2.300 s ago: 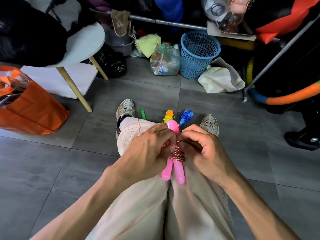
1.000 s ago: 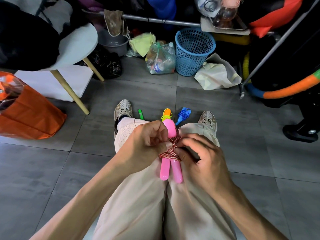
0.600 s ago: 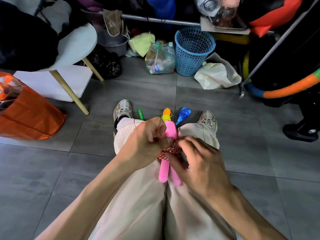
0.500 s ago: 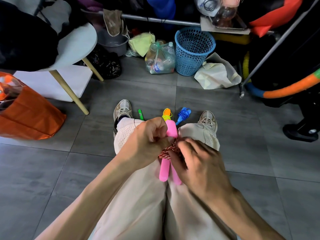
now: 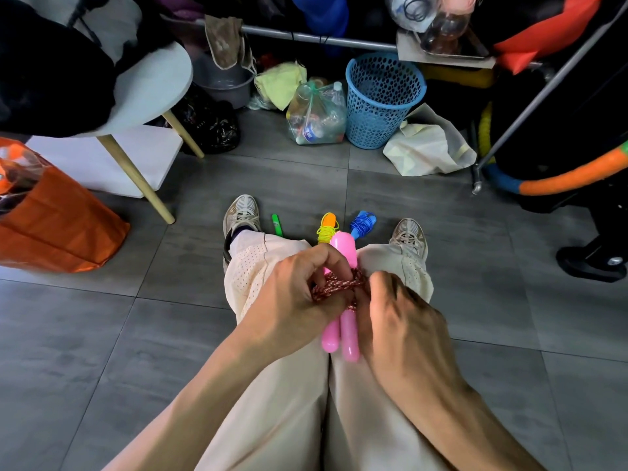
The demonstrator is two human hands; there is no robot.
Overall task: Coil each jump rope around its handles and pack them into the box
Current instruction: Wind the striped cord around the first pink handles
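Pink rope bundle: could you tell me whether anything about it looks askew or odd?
Nothing stands out. The cord is wrapped around the middle of the two pink handles, which lie side by side. Left hand and right hand both grip the coil.

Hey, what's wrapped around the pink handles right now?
A red-and-white speckled rope is coiled around the pink handles. The left hand and right hand cover the coil's sides and the rope's end.
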